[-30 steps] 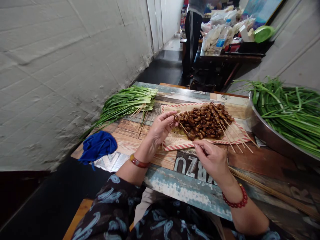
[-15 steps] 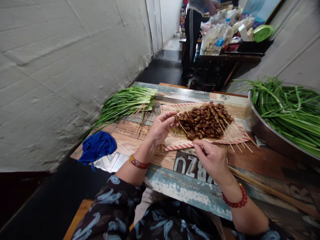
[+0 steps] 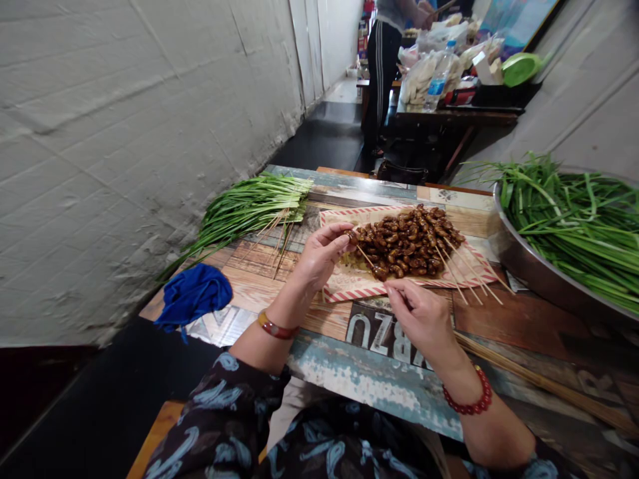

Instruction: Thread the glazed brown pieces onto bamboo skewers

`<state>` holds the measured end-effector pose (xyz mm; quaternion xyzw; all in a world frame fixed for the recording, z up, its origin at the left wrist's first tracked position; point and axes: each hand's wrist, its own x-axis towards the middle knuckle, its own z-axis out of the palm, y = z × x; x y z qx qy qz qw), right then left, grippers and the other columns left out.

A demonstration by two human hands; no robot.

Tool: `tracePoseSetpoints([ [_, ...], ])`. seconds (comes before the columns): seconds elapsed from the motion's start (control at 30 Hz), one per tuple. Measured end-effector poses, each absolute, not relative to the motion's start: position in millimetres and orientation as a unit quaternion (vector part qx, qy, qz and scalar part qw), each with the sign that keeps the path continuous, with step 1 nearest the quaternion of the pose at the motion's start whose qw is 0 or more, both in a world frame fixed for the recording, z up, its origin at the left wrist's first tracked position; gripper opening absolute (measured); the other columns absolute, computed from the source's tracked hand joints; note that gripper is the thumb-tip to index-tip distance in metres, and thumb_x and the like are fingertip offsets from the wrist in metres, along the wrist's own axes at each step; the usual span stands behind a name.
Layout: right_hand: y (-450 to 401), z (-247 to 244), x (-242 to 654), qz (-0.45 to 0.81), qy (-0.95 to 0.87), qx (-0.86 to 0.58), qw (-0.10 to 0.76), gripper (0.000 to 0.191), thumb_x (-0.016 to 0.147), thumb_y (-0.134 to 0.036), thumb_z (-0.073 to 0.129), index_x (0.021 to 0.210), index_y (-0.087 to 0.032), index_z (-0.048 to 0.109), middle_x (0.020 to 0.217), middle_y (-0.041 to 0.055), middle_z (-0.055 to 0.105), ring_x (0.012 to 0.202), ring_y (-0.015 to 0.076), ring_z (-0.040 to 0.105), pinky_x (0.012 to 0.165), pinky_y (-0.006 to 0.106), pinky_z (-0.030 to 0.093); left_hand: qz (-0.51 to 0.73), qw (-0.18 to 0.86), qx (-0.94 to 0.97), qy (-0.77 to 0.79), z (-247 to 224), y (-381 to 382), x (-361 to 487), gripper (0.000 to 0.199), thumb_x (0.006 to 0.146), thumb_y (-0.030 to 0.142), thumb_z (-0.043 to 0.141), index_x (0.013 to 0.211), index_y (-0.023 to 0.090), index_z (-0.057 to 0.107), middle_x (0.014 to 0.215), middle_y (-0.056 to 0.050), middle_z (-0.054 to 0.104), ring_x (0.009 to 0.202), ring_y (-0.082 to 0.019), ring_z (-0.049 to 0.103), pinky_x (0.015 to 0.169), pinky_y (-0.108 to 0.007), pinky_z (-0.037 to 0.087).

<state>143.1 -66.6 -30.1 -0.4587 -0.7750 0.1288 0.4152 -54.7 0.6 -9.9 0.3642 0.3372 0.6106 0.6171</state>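
Observation:
My left hand (image 3: 322, 256) pinches a glossy brown piece, which looks like a silkworm pupa (image 3: 351, 237), at the upper end of a thin wooden skewer (image 3: 365, 257). My right hand (image 3: 417, 316) has its thumb and forefinger closed at the lower end of that skewer, just below another brown piece (image 3: 380, 273) threaded on it. Behind both hands lies a heap of the same brown pieces (image 3: 404, 243) on a paper-patterned tray with a red-striped rim (image 3: 359, 291). Several loaded skewers (image 3: 462, 269) rest at the heap's right side, their bare ends pointing toward me.
Green chives (image 3: 249, 203) lie at the table's far left, with skewers (image 3: 282, 243) beside them. A blue cloth (image 3: 194, 296) sits at the left edge. To the right stand a metal basin (image 3: 529, 266) of greens and long bare skewers (image 3: 539, 379). Another person (image 3: 382, 73) stands beyond.
Both hands keep nearly the same pose on the skewer. In the background, the other person's hands have shifted and now show a stick-like object. The view has moved very slightly.

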Motion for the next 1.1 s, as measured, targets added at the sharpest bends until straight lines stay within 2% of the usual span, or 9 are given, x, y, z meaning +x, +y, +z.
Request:
tracePoseSetpoints([
  [0.37, -66.6, -29.1, 142.8, 0.129, -0.774, -0.458, 0.417, 0.018, 0.093, -0.02, 0.049, 0.089, -0.02, 0.067, 0.083, 0.0041, 0.074, 0.072, 0.0161, 0.07, 0.069, 0.026, 0.053, 0.605, 0.623, 0.364, 0.335, -11.7, 0.9, -53.3, 0.028, 0.063, 0.023, 0.083, 0.088, 0.016, 0.073, 0.087, -0.003, 0.069, 0.076, -0.011, 0.061, 0.072, -0.023, 0.05],
  [0.9, -65.3, -30.6, 145.6, 0.151, -0.774, -0.451, 0.418, 0.019, 0.093, -0.022, 0.049, 0.091, -0.02, 0.068, 0.085, 0.0045, 0.074, 0.072, 0.0165, 0.07, 0.07, 0.027, 0.054, 0.591, 0.574, 0.446, 0.35, -12.2, -0.8, -56.0, 0.023, 0.069, 0.023, 0.08, 0.091, 0.018, 0.074, 0.089, -0.004, 0.07, 0.077, -0.012, 0.061, 0.075, -0.025, 0.049],
  [1.1, -65.3, -31.6, 143.6, 0.132, -0.77, -0.46, 0.423, 0.02, 0.093, -0.022, 0.048, 0.09, -0.021, 0.068, 0.085, 0.0051, 0.075, 0.074, 0.0176, 0.071, 0.07, 0.028, 0.055, 0.585, 0.597, 0.427, 0.345, -13.9, -2.5, -51.6, 0.024, 0.068, 0.024, 0.08, 0.09, 0.018, 0.074, 0.09, -0.005, 0.071, 0.078, -0.013, 0.062, 0.076, -0.026, 0.05],
])
